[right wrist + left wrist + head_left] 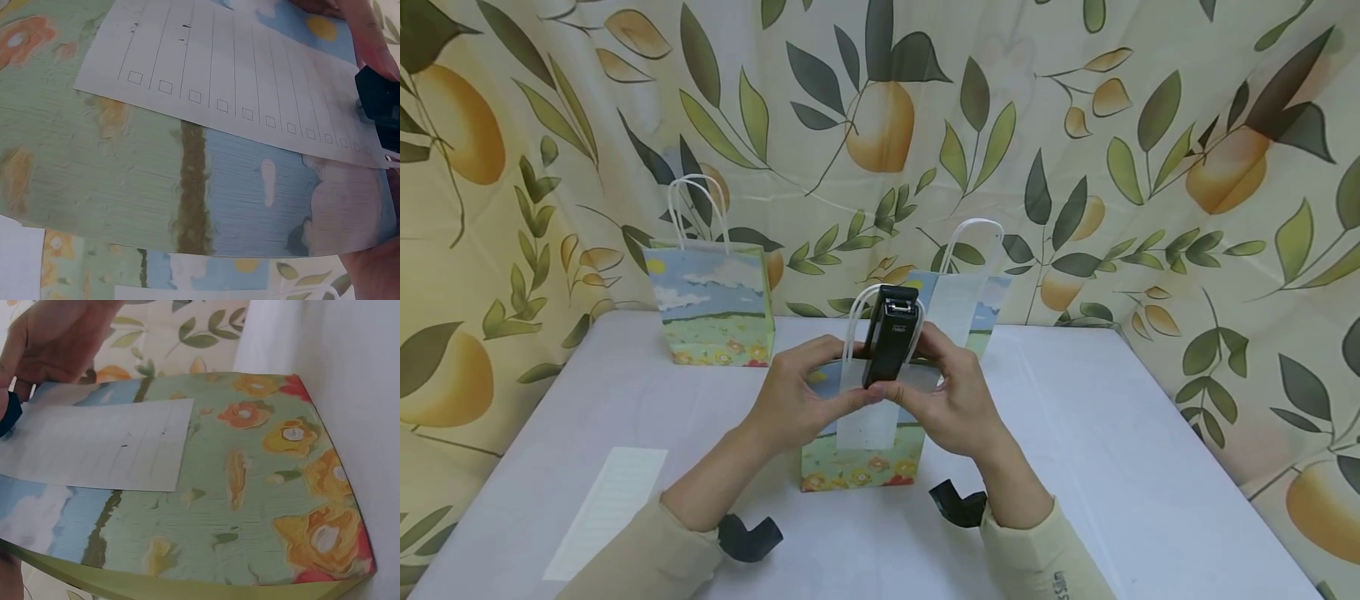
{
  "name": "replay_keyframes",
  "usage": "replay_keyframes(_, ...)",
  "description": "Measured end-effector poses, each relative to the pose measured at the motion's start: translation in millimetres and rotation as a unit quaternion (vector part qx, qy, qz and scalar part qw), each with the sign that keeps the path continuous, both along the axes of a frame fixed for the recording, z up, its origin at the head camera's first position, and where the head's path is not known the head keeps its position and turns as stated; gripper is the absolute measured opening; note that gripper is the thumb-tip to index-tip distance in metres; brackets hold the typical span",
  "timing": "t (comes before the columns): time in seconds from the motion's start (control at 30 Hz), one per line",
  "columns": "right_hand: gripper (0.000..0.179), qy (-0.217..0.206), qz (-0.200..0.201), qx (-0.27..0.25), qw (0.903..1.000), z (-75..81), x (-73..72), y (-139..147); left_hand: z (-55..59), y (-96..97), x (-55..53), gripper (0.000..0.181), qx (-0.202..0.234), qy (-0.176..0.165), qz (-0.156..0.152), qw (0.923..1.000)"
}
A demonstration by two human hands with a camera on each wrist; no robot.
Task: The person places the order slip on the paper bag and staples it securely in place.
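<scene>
A black stapler (891, 337) stands upright at the top edge of the nearest paper gift bag (861, 471), between its white handles. My left hand (793, 396) and right hand (958, 400) grip it from both sides, their thumbs meeting at its lower end; the fingers behind are mostly hidden. On the bag's front hangs a white paper slip (865, 429). Lines and small checkboxes show on the slip (219, 81) in the right wrist view. The stapler's dark end (9, 415) lies over the slip's upper edge in the left wrist view.
A second gift bag (711, 308) stands at the back left. Behind my right hand is a third bag (996, 300) with a white slip on its front. Another slip (606, 512) lies flat on the white table (1150, 467) at left. A patterned curtain hangs behind.
</scene>
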State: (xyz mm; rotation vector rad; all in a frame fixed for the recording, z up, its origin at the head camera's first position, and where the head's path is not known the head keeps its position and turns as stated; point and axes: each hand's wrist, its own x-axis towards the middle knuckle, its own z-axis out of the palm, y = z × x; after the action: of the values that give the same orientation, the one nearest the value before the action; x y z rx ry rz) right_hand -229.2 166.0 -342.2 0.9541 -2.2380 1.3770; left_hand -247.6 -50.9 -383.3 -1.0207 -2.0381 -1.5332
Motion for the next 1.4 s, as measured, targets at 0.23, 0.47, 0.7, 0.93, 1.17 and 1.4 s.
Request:
replay_keyframes(0.23,0.065,-0.007,0.001,0.003,1.0,1.3,0.9,-1.6,6.9,-4.6,1.1,0.066,-0.024,-0.03,0.011,0.9992)
replay_keyframes(0.47,0.063,-0.008,-0.001,0.008,0.9999,1.1,1.6,-3.2,9.2,-6.1,4.8,0.053,-0.039,-0.053,0.031,0.9973)
replay_keyframes(0.7,0.063,-0.013,-0.002,0.01,0.9999,0.2,2.6,-3.6,8.3,-4.8,7.1,0.051,-0.043,-0.039,0.015,0.9982)
replay_keyframes(0.93,0.064,-0.006,-0.002,0.017,0.9998,0.2,2.8,-3.9,4.6,-2.7,6.4,0.05,-0.037,-0.001,0.016,0.9992)
replay_keyframes(1.17,0.065,0.007,0.001,0.024,0.9997,0.1,3.0,-3.5,4.2,-0.8,6.5,0.049,-0.027,0.01,0.012,0.9995)
replay_keyframes(1.4,0.065,0.017,-0.005,0.029,0.9994,1.7,4.3,-2.9,4.3,0.8,5.4,0.049,-0.023,0.02,0.011,0.9995)
